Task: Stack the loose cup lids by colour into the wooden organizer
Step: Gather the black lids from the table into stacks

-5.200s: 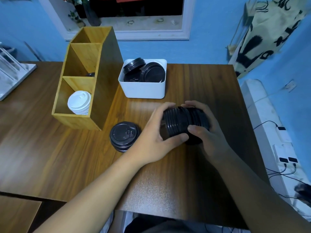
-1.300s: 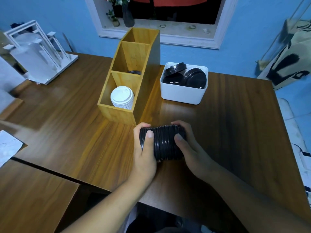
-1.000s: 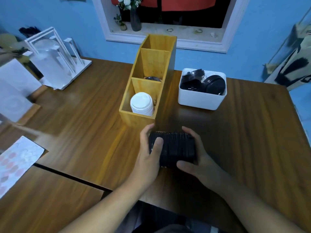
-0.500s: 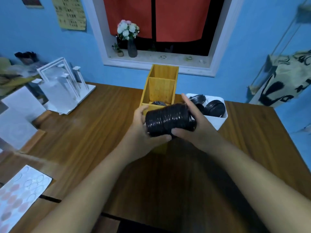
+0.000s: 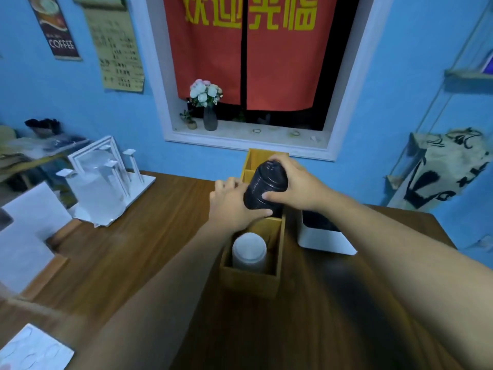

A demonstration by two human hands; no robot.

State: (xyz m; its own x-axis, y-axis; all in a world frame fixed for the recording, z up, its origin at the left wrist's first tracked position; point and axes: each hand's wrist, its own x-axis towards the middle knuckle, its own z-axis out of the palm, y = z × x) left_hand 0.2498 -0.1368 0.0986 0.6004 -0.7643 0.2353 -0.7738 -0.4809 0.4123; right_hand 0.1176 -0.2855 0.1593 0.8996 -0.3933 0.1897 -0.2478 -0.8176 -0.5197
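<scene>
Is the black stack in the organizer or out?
Mostly out: the left hand and right hand hold the stack tilted over the middle compartment of the organizer; lower end hidden.

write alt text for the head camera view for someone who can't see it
A left hand and right hand grip a tilted stack of black lids at the middle compartment of a wooden organizer. White lids sit in its nearest compartment; a white bin stands beside it.

The wall poster [image 5: 57, 30] reads "COFFEE"; the red curtain [image 5: 280, 62] bears yellow "欢迎光临".
</scene>
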